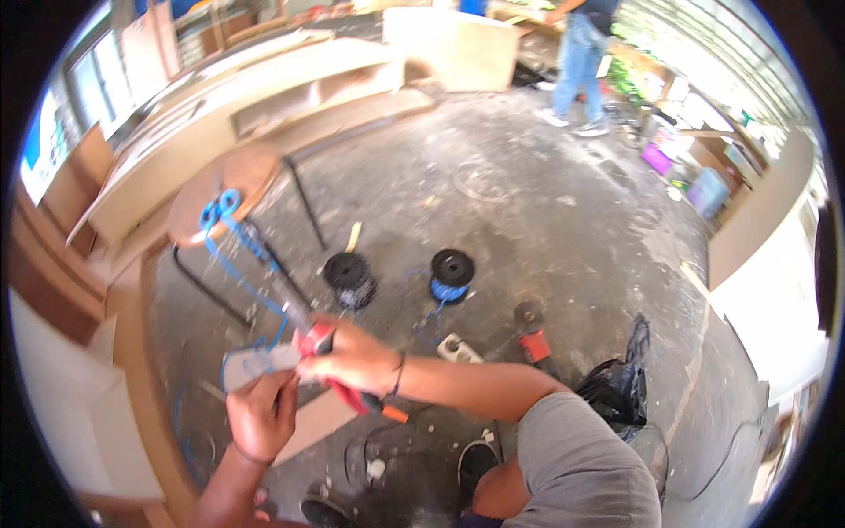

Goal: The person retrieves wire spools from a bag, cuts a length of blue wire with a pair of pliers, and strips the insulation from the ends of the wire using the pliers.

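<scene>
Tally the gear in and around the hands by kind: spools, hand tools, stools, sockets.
Wire spools on the floor: 2, a black spool and a blue-wound spool
Red-handled pliers, in the right hand: 1
Round wooden stool: 1
White socket strip: 1
White piece with blue wire, by the left hand: 1
Total: 6

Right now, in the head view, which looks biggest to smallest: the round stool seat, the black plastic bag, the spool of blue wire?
1. Round stool seat.
2. Black plastic bag, though it lies nearer the camera, so this ranking is unsure.
3. Spool of blue wire, clearly smallest.
</scene>
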`<state>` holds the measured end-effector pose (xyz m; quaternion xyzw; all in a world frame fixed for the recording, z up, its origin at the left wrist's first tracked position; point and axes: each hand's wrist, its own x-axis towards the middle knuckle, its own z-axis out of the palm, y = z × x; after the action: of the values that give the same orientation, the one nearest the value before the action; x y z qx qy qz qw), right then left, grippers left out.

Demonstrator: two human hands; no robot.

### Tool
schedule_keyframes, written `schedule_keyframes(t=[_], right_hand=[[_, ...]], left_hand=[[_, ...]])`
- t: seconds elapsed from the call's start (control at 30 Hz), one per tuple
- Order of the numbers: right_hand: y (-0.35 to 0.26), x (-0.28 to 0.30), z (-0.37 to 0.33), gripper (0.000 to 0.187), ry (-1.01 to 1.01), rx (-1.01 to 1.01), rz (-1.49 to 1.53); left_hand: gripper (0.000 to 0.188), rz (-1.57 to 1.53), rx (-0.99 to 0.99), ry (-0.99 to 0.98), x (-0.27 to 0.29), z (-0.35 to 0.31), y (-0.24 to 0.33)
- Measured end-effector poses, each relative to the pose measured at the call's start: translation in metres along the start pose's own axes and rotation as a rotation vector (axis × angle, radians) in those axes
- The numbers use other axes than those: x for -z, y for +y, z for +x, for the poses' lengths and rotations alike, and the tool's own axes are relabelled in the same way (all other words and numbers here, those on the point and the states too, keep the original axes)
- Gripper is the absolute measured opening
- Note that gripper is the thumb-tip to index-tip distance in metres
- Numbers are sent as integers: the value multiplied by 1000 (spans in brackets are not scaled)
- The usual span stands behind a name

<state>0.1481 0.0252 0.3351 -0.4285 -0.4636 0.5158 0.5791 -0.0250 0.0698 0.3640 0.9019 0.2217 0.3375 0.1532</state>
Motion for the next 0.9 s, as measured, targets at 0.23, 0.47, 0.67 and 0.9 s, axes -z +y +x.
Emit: schedule_keyframes(t=[0.23,0.47,0.67,0.9], right_hand=[[8,23,-6,39,66,307,-216],[7,0,-4,25,57,481,-307],[10,5,-4,23,59,482,-340],[4,7,-2,23,37,-24,127]], left_hand=[[9,-237,266,-51,-9,8,-3],[11,-423,493,-151,2,-2,-1],[9,-354,347,-114,-9,-5,-4],[6,-84,48,-16,-12,-5,-16]])
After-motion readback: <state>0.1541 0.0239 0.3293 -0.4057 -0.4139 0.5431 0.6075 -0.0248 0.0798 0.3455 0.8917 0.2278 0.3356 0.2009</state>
